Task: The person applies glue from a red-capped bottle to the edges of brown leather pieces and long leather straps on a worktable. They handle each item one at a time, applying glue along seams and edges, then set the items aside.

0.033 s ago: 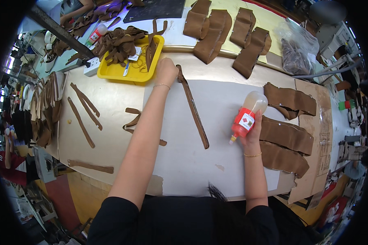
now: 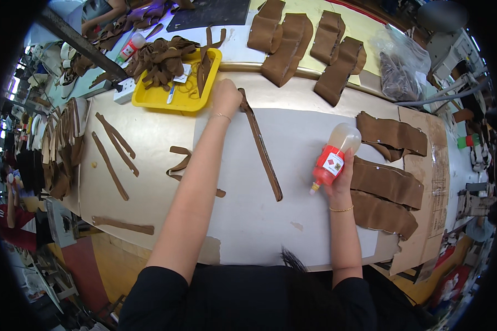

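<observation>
My left hand (image 2: 226, 97) is closed at the far end of a narrow brown strip (image 2: 263, 150), fingertips pinched together and partly hidden. The strip lies slantwise on the grey sheet (image 2: 248, 231), with a dark line along it. In my right hand (image 2: 342, 172) is a squeeze bottle (image 2: 331, 161), clear with red on its lower part and a white label, tilted with its yellowish nozzle down and to the left. The nozzle is apart from the strip. Beneath my left forearm lies a folded brown piece (image 2: 178, 164), partly covered.
A yellow tray (image 2: 174, 105) holds brown strips and a pale-handled tool. Loose strips (image 2: 116, 143) lie at left beside stacked brown pieces (image 2: 63, 149). Wide brown bands (image 2: 389, 182) rest at right on cardboard (image 2: 433, 220); more bands (image 2: 287, 49) lie at the back. Another person's arm (image 2: 107, 15) shows far left.
</observation>
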The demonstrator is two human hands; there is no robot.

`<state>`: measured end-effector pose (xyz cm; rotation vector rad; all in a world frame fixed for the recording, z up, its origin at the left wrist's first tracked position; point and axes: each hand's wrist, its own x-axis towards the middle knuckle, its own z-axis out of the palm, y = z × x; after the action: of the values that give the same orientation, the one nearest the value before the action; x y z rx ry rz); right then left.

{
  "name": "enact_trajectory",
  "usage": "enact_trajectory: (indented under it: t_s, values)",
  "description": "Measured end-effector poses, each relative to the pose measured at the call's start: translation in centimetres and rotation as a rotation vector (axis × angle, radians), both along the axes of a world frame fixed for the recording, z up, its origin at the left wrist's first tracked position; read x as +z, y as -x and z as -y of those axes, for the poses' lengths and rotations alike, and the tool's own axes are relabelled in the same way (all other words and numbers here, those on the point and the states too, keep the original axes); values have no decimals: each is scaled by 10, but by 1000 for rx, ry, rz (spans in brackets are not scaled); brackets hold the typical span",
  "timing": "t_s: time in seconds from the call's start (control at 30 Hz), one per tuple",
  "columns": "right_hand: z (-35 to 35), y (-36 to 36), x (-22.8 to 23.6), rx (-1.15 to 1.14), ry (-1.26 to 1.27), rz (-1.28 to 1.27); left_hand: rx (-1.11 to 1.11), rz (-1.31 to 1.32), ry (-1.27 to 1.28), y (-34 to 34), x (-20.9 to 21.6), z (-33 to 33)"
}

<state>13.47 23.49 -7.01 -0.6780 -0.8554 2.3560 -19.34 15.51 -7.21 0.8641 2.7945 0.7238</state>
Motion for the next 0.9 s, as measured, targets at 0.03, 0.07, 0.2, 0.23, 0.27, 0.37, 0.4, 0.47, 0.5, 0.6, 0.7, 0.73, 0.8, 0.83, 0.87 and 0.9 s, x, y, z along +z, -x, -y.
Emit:
enact_trajectory:
  t_s: [0.03,0.07,0.2,0.23,0.27,0.37,0.4,0.47,0.5,0.6,0.7,0.73,0.8,0.83,0.87,0.9]
  values:
    - [-1,4,0,-36,24,9,13,25,17,-4,8,-5]
    - [-1,5,1,-50,27,12,24,18,9,-6,6,-5]
    - [-2,6,1,-26,-15,-4,28,27,-35,-8,-5,0]
    - [-3,5,0,0,-40,-14,20,39,-49,-9,-7,1]
    - [-3,5,1,21,-39,-16,21,-9,-117,-10,-10,3]
    - [-3,5,2,49,-14,-13,-1,-124,-326,-10,-13,3]
    - [-3,5,-1,37,12,-5,-22,-144,-400,-8,-8,1]
    - [-5,4,-6,29,38,-1,-62,-195,-482,0,5,-8]
    - [-6,3,-8,33,39,-5,-81,-227,-491,8,14,-16]
    - [-5,1,-9,36,42,-16,-116,-321,-493,32,35,-37]
    - [2,10,4,-49,74,86,-119,-345,-427,64,33,-59]
    - [1,10,3,-57,77,90,-88,-315,-394,71,31,-68]
    - [1,10,1,-55,82,107,-4,-250,-329,86,23,-80]
    - [0,10,-1,-46,83,92,5,-215,-239,94,21,-82]
    - [0,8,-2,-40,71,72,21,-245,-301,90,24,-85]
    - [-1,7,-3,-29,58,51,41,-276,-361,87,26,-88]
